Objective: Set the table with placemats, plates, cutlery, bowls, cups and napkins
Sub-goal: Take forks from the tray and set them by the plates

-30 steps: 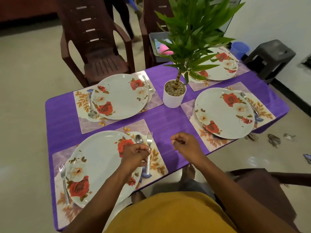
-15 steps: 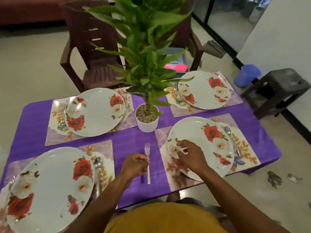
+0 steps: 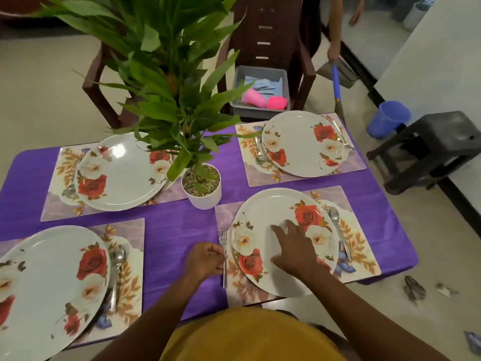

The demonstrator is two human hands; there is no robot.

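Left hand pinches fork (beside plate).

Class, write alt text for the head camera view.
A person's left hand holds a fork beside a rose-patterned plate while the right hand rests flat on it. Three other plates and a potted plant share the purple table.

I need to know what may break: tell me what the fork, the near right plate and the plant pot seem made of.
Fork, pinched by the left hand: bright silver shine, likely steel.
Near right plate, under the right hand: glossy white with printed roses; ceramic or melamine, cannot tell.
Plant pot: smooth matt white; ceramic or plastic.
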